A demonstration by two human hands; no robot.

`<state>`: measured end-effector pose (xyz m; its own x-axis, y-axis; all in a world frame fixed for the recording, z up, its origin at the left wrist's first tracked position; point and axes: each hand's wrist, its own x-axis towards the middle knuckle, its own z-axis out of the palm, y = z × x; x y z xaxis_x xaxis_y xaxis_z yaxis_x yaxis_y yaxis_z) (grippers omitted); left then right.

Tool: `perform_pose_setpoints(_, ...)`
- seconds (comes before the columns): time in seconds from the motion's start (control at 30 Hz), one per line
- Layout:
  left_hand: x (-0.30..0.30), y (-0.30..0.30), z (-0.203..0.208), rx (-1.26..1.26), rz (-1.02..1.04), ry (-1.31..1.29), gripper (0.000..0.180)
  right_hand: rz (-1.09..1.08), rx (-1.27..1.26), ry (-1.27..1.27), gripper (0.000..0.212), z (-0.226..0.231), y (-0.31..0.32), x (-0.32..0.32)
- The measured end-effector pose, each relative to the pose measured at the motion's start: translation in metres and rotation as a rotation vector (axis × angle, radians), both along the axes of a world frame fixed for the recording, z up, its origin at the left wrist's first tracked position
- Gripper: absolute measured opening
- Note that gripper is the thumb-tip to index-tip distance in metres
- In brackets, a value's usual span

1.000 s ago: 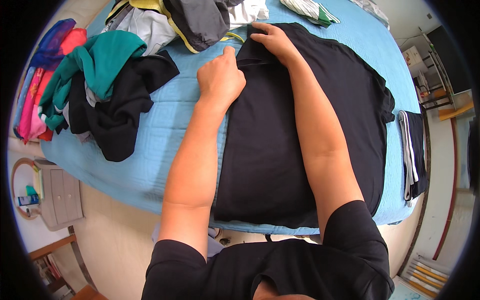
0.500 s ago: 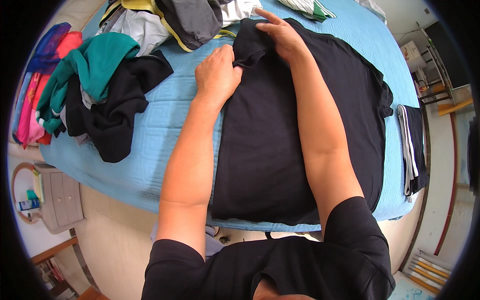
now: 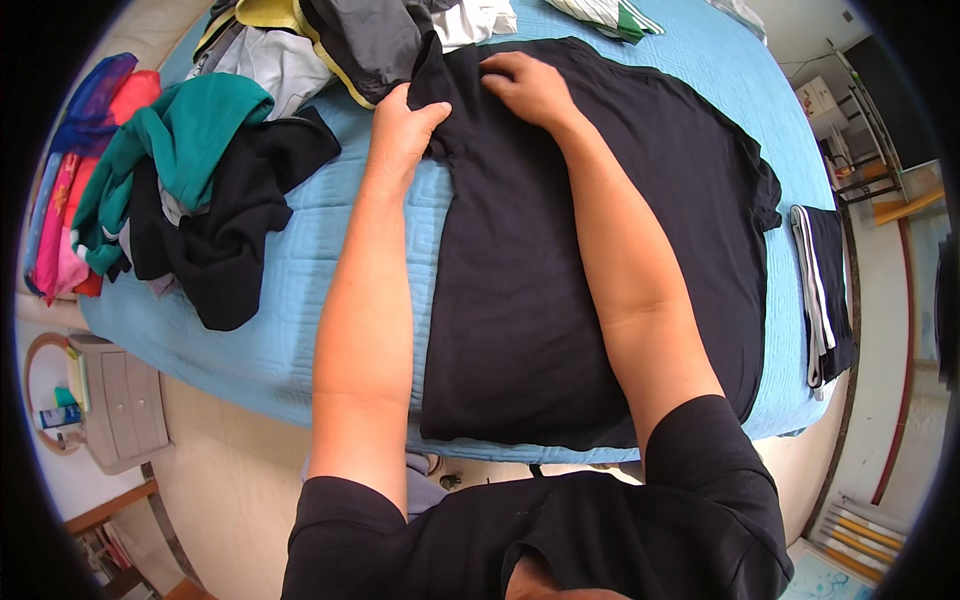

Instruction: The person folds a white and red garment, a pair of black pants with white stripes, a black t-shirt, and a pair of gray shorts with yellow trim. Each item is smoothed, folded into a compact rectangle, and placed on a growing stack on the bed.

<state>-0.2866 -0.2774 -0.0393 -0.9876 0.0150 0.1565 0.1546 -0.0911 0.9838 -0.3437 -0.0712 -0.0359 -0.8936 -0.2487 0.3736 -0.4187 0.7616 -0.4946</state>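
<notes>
A black T-shirt lies spread over the blue quilted bedspread, its near edge by the front of the bed. My left hand is closed on the shirt's sleeve at the far left, the sleeve drawn out toward the left. The cloth there is bunched and partly hidden by the fingers. Resting on the shirt's far part is my right hand, fingers loosely bent with nothing gripped between them. At the shirt's right side, the other sleeve lies crumpled.
Left of the shirt lies a heap of green and black clothes, with bright folded fabrics beyond. Grey and yellow-edged garments are piled at the far side. A folded black-and-white garment sits at the right edge. A small cabinet stands lower left.
My left hand has moved left and away from me, pulling the sleeve outward from the shirt. My right hand has come down and left onto the cloth.
</notes>
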Motion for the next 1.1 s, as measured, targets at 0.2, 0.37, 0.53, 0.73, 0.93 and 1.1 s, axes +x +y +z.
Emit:
perform_pose_setpoints(0.2, 0.002, 0.009, 0.011, 0.332, -0.117, -0.054, 0.028, -0.081, 0.461, 0.04, 0.057, -0.019, -0.004, -0.001)
perform_pose_setpoints(0.37, 0.008, 0.017, 0.019, 0.489, -0.15, -0.021, 0.031, -0.137, 0.452, 0.033, 0.059, -0.019, -0.006, -0.003)
perform_pose_setpoints(0.53, 0.018, 0.02, 0.023, 0.396, -0.139, 0.135, 0.036, -0.105, 0.337, 0.046, 0.058, -0.022, -0.002, -0.011)
perform_pose_setpoints(0.73, 0.042, 0.043, 0.036, -0.724, -0.093, 0.371, 0.045, 0.008, -0.302, -0.18, 0.045, -0.031, 0.036, -0.045)
perform_pose_setpoints(0.93, 0.059, 0.053, 0.033, -0.857, -0.118, 0.636, 0.034, 0.12, -0.863, -0.308, 0.044, 0.006, 0.054, -0.015)
perform_pose_setpoints(1.1, 0.049, 0.049, 0.026, -0.818, 0.032, 0.546, 0.027, 0.071, -0.293, -0.211, 0.045, 0.013, 0.057, -0.015)
